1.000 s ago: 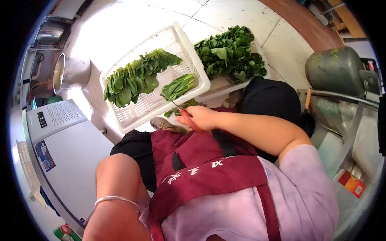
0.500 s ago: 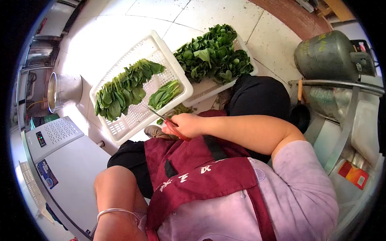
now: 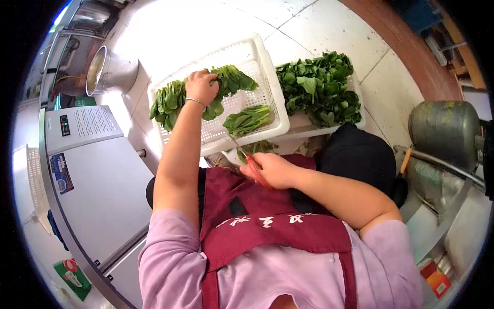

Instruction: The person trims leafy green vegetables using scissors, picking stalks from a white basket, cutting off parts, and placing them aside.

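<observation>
My left hand (image 3: 202,87) is down on the row of greens (image 3: 231,82) in the white basket (image 3: 275,87), its fingers over the stem side; from here I cannot tell whether they have closed on any. The row slants across the basket from the left edge toward the far right corner. A small bunch (image 3: 247,120) lies apart from it, near the near right corner, stems toward the right edge.

My right hand (image 3: 272,170) has a firm hold on the scissors (image 3: 252,165), fingers wrapped around the red handles. The blades point toward the basket's near edge; I can't make out whether the tip touches it. A few loose leaves (image 3: 260,148) lie just outside that edge, beside the scissors.

Against the basket's right edge I see a tray (image 3: 362,116) with a dark heap (image 3: 321,90) of leaves reaching its far edge. A pot (image 3: 121,72) stands beyond the basket's left edge.
</observation>
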A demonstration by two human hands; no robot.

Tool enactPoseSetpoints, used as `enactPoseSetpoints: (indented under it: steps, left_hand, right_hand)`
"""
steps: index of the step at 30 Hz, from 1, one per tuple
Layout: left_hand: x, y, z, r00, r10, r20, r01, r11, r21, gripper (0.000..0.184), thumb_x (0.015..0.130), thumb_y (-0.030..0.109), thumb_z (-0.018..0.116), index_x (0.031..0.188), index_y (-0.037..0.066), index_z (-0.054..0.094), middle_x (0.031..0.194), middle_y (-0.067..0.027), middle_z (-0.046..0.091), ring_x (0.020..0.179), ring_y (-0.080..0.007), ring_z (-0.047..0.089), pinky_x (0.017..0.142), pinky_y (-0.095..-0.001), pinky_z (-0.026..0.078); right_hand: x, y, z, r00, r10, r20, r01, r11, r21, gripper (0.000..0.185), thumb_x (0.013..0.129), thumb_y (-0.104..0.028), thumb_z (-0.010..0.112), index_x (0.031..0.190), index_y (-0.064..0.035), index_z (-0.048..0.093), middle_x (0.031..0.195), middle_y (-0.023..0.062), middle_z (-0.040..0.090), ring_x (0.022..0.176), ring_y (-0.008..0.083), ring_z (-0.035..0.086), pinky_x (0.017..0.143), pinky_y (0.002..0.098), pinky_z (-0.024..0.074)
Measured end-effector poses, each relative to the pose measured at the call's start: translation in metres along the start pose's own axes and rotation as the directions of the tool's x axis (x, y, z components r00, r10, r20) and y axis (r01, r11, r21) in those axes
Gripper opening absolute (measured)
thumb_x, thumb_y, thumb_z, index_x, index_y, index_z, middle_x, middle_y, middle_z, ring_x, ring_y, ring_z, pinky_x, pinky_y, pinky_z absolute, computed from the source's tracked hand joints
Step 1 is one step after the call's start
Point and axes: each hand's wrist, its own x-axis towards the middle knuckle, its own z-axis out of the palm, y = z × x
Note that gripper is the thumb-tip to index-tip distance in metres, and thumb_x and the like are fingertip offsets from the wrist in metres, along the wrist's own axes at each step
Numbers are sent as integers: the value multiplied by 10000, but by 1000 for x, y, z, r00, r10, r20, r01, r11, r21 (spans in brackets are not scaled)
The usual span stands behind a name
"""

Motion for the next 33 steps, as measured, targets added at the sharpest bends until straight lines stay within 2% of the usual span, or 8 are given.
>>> enactPoseSetpoints:
  steps: [4,11,15,18,20,24,26,33]
  left_hand:
    - [2,-3,24,993,-41,113,34,997,67,336,816,261,532,1130,196,633,1306,-37,476,1265,-248,347,1012,-415,329]
    - [-10,-14,14,944,-21,-329,-72,961,-269,286,786,155,539,1034,54,640,1108,-122,589,1066,-307,503,936,-388,406]
    - [-20,-35,17,939,-116,-324,24,962,-273,307,794,189,536,1055,59,632,1131,-118,581,1089,-310,492,950,-398,398]
    - [-26,-43,29,995,-80,-65,72,990,-119,357,795,283,539,1098,114,624,1187,-78,573,1135,-302,477,952,-402,408]
    - [-27,-41,24,989,-102,110,121,976,-180,352,798,296,543,1095,127,628,1197,-66,570,1127,-293,488,949,-403,409]
    - [-30,-36,16,986,-166,32,169,964,-206,334,795,283,551,1082,132,635,1175,-77,580,1106,-293,503,945,-400,410]
    - [-28,-37,16,986,-153,-69,139,975,-175,297,791,262,560,1043,132,650,1128,-94,597,1076,-296,517,932,-399,416]
    - [-37,16,6,996,61,65,-24,884,-466,235,833,232,577,949,39,646,922,-139,653,830,-295,629,735,-352,502]
  right_hand:
    - [1,-3,-1,999,28,-29,-27,999,30,483,865,-487,527,900,-7,572,845,228,611,820,389,588,728,412,448]
    - [2,-6,-1,998,60,-31,-61,998,-9,496,865,-488,524,892,6,566,838,244,606,816,410,577,722,420,447]
    - [4,2,4,999,43,-28,-44,999,-17,488,865,-473,532,888,13,563,831,245,604,813,410,577,720,420,447]
    - [3,1,7,998,39,-40,-40,999,-24,474,865,-455,541,898,18,565,839,245,607,821,407,581,723,416,448]
    - [6,7,8,998,-7,-68,3,999,-46,361,885,-374,559,858,-14,550,700,80,589,641,171,551,610,317,440]
    - [3,0,5,996,-15,-89,6,995,-98,354,883,-367,562,867,-14,552,703,88,592,646,184,560,615,321,442]
    - [3,-1,5,996,39,-77,-45,996,-80,448,859,-442,562,903,3,569,847,225,615,802,391,588,709,401,451]
    - [-9,-9,8,969,-231,-83,235,971,38,324,831,-329,635,875,-20,546,758,176,587,706,325,584,649,358,451]
